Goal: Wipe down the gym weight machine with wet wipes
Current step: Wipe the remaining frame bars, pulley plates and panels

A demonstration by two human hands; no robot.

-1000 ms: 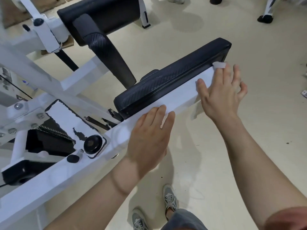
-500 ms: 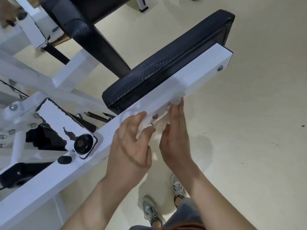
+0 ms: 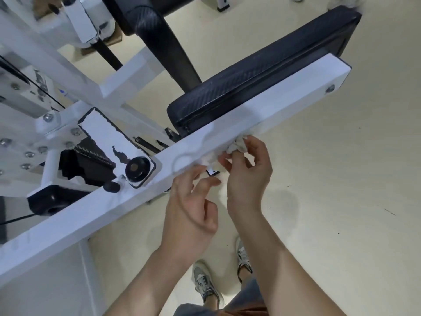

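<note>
A white steel beam (image 3: 268, 110) of the weight machine runs diagonally from lower left to upper right, with a long black pad (image 3: 262, 71) mounted along its far side. A crumpled white wet wipe (image 3: 235, 145) sits against the beam's lower edge. My right hand (image 3: 247, 172) pinches the wipe in its fingertips just under the beam. Beside it on the left, my left hand (image 3: 193, 206) hovers below the beam with loosely curled fingers that hold nothing I can make out. A smaller white scrap (image 3: 206, 159) shows at the beam's edge between the hands.
A black round knob (image 3: 137, 169) and a torn white label (image 3: 107, 135) sit on the beam's joint at left. The white frame (image 3: 68, 65) and a second black pad (image 3: 159, 30) rise behind. Cream floor (image 3: 341, 201) spreads to the right; my shoes (image 3: 206, 283) stand below.
My right hand came back from the beam's far end to its middle and now bunches the wipe under the beam. My left hand lifted off the beam and dropped below it.
</note>
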